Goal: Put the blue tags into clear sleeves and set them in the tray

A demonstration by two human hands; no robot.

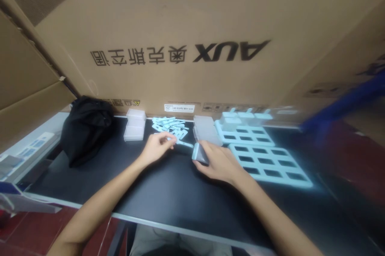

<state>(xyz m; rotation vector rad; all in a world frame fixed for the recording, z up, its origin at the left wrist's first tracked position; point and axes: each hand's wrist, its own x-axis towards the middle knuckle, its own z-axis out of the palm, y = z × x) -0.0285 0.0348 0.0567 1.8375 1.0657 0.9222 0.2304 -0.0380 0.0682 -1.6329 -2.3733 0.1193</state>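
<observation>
Pinching a light-blue strip in the left hand, between thumb and forefinger, with the other fingers curled in toward the palm. Closed at the tips, then, on one end, with the other end pointing right, over the black table.

Gripping a small box in the right hand, with the thumb along the near lower side and the fingers laid over the top. Bent only partly around it, no tighter than the width of the box. Turned to the left, toward the strip, with a light-blue edge and a greyish, dark-looking side in sight. Just beside each other, strip tip and box; cannot tell contact from a slight gap.

Just beyond the left hand, strewn in a loose heap, more light-blue strips. Left of the heap, two clear cases. Right of it, beyond the right hand, a frosted stack. Farther right, two light-blue trays with rectangular openings, one behind the other, and a row of pale tubs on the far one. At the far left, a crumpled black bag. Behind everything, a big carton with upside-down lettering.
</observation>
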